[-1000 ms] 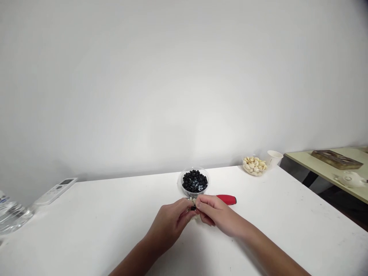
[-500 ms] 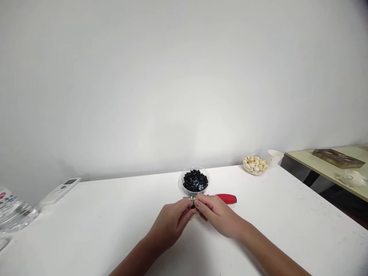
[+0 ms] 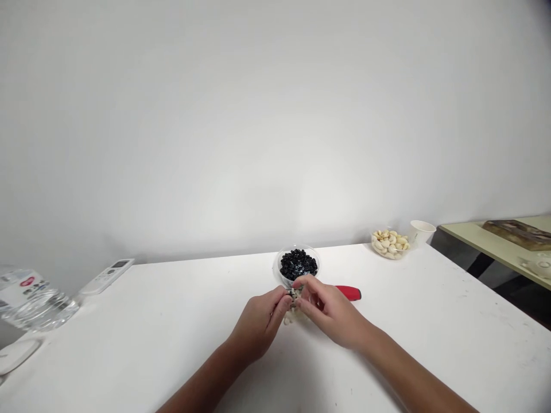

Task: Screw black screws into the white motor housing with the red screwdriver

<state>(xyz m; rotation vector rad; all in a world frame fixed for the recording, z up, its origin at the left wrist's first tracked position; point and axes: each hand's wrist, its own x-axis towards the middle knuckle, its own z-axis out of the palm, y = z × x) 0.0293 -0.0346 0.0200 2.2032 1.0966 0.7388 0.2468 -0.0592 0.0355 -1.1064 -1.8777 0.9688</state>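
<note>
On the bottle (image 3: pixel 54 310), red logo (image 3: pixel 27 281)

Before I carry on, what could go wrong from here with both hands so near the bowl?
The small part could slip from the left hand, held only by fingertips. The right hand might bump the bowl just beyond it, spilling black pieces, or nudge the red handle beside it.

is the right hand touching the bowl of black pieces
Cannot tell; in the head view, the right hand overlaps the bowl, hiding any contact or gap.
</note>
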